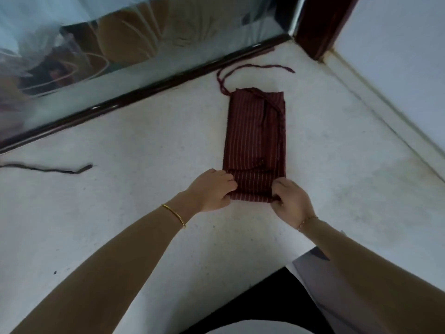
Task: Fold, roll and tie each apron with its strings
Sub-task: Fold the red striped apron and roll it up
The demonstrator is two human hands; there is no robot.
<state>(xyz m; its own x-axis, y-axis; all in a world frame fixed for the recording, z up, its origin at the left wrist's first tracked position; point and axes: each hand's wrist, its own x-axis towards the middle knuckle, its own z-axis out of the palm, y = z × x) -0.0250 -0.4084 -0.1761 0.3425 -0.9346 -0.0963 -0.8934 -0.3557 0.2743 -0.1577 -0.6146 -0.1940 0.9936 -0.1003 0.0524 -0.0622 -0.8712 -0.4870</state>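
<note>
Nearest the lens I logged a grey garment (310, 285) at lower right, with both bare forearms reaching out past it over the white surface (144, 225). I noted a thin gold bangle (173, 215) on the left wrist and a fine chain bracelet (307, 221) on the right.

Position of the apron (255, 131): it lay flat on the surface, right of centre, folded into a long narrow strip running straight away from the person. The cloth was maroon with thin pale stripes. Its near short edge sat directly between the two hands.

State of the left hand (212, 190): it was on the near left corner, fingers curled onto the cloth and gripping it. State of the right hand (292, 201): it was on the near right corner, fingers and thumb bent, pinching the edge. A crosswise crease showed just beyond the fingers.

One apron string (240, 68) left the far left corner of the strip, looped, and trailed right across the surface. A second string (277, 112) lay on top of the strip along its right side.

A separate dark cord (48, 169) lay well apart at far left, running off the frame; I could not tell what it belonged to.

Behind all this stood a reflective panel (120, 44) in a dark frame and a dark wooden post (322, 25) at the corner.
</note>
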